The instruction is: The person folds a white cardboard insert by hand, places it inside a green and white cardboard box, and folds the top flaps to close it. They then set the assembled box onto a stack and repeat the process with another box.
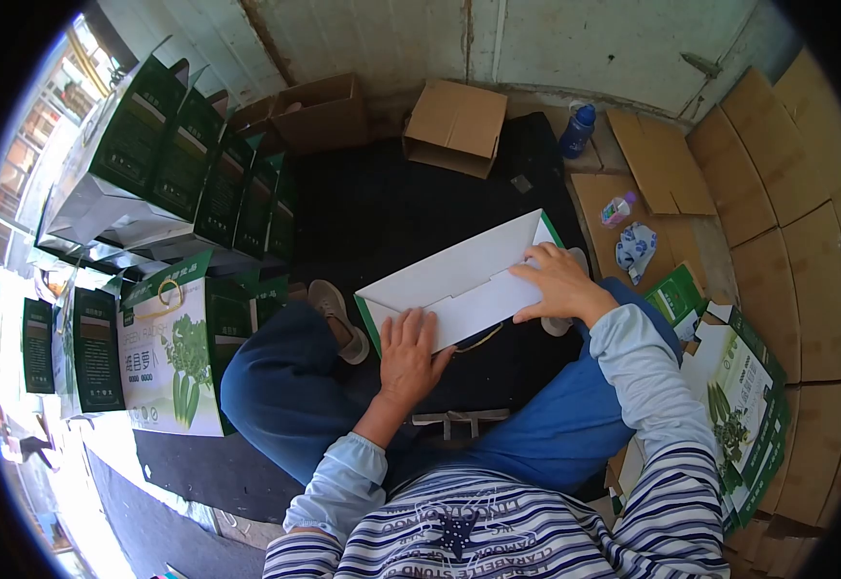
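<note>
head view: a person sits on the floor with a flat white box point(459, 275) across the knees, in the middle of the frame.
box: thin card, white inside with green edges; one long flap is folded over.
left hand point(409, 352): lies flat on the lower left end of the box, fingers spread, not closed on anything.
right hand point(560, 285): presses down on the flap at the right end, fingers straight and apart, gripping nothing.
how it feels: i think it is light and a bit stiff; it should bend easily along the fold lines and could crease or tear if pushed hard elsewhere.
slippery: the card looks smooth, so it may slide on the blue trousers point(556, 425).
where to hold: best at the two ends or along the folded edge, with flat palms, not by a thin flap corner.
around it: made-up green boxes point(189, 164) in the upper left, a brown carton point(454, 125) and a blue bottle point(578, 130) at the top, flat brown card sheets point(787, 193) on the right, a black mat point(392, 203) beneath.
</note>
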`<state>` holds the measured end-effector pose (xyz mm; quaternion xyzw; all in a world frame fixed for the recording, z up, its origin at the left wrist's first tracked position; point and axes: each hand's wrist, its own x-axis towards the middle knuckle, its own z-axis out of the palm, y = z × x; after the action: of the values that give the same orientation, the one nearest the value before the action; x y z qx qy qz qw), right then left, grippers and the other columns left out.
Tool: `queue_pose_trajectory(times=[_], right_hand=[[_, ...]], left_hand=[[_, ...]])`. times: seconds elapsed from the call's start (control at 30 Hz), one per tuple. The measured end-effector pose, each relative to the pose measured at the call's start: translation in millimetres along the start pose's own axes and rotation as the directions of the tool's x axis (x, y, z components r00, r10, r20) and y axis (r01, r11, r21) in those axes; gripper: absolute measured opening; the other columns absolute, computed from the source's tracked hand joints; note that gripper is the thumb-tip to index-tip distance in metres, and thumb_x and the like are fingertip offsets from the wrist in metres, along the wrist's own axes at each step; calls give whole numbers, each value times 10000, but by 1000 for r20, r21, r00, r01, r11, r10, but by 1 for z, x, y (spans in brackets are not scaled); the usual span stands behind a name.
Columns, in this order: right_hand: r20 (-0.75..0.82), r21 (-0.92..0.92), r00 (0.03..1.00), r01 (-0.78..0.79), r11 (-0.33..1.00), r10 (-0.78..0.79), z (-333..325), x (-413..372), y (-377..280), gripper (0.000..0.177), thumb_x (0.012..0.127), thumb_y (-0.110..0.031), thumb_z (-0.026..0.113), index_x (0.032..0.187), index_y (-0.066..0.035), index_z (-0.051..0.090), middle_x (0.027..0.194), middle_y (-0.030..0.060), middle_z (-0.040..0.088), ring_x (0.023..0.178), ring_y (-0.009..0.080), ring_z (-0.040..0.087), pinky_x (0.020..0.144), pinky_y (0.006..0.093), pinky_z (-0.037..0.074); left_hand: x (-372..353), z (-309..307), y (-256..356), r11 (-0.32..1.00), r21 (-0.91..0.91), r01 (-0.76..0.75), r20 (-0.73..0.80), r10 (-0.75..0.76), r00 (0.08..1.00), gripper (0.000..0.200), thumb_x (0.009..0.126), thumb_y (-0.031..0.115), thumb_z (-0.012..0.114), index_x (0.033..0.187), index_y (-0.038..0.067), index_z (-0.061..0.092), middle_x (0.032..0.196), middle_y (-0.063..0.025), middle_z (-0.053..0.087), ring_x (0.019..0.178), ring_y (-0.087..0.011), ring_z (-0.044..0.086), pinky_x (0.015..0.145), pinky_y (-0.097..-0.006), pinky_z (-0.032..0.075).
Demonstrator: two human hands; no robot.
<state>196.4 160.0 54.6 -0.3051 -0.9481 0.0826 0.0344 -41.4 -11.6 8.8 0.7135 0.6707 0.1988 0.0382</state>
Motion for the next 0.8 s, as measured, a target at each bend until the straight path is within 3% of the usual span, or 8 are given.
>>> queue_pose_trajectory(times=[0.1,0.2,0.3,0.33,0.37,0.43,0.57,0.8], right_hand=[[-7,345,958,-266,900,286,-21,2,4,561,725,-464,702,1097,-57,597,1133,165,522,1062,339,491,912,405,406],[-286,287,859,-347,893,425,-9,2,34,426,832,-393,618,1066,-39,590,1129,167,530,1020,346,523,903,392,420],[-189,492,792,-436,754,581,24,2,69,435,922,-385,484,1137,-17,568,1147,183,561,1067,335,525,933,384,405],[-112,583,788,-442,682,606,39,7,87,454,933,-394,463,1160,-13,561,1156,185,567,1085,322,528,941,373,402],[-32,675,800,-425,603,600,55,9,103,483,948,-409,429,1190,-8,546,1171,173,573,1104,281,529,955,352,393],[73,768,828,-402,498,556,64,17,103,554,971,-440,369,1248,20,507,1256,145,538,1178,219,483,1001,317,354],[191,801,816,-451,394,545,54,14,101,669,961,-522,336,1303,40,459,1323,153,486,1238,234,430,1037,306,317],[315,785,791,-528,324,525,88,15,137,764,936,-608,259,1322,27,435,1358,162,437,1258,240,397,1053,313,284]], left_hand=[[2,-17,-4,985,-159,71,-182,-100,978,528,792,256,659,1226,8,489,1297,-203,426,1220,-351,395,1040,-453,286],[6,-13,-35,947,-229,227,-397,-304,866,529,848,326,607,1210,-41,487,1232,-243,470,1178,-359,433,1011,-447,316],[7,8,-90,564,-697,443,-36,-645,764,584,911,469,494,1218,-28,498,1203,-217,513,1145,-335,475,973,-405,358],[11,1,-87,280,-811,514,187,-708,681,645,908,546,429,1222,-12,504,1204,-197,525,1138,-319,486,957,-399,371],[13,-5,-81,-28,-840,541,401,-704,586,714,904,624,364,1227,4,509,1206,-178,538,1131,-302,497,940,-394,384],[9,8,-90,-208,-707,676,565,-741,363,833,839,734,337,1246,28,511,1259,-152,514,1149,-287,482,966,-399,373],[4,22,-96,-360,-649,670,703,-621,347,937,797,783,328,1319,15,456,1359,-195,433,1261,-319,391,1041,-423,296],[1,63,-116,-358,-704,614,686,-566,457,929,754,813,373,1300,69,474,1346,-160,442,1258,-296,382,1039,-425,289]])
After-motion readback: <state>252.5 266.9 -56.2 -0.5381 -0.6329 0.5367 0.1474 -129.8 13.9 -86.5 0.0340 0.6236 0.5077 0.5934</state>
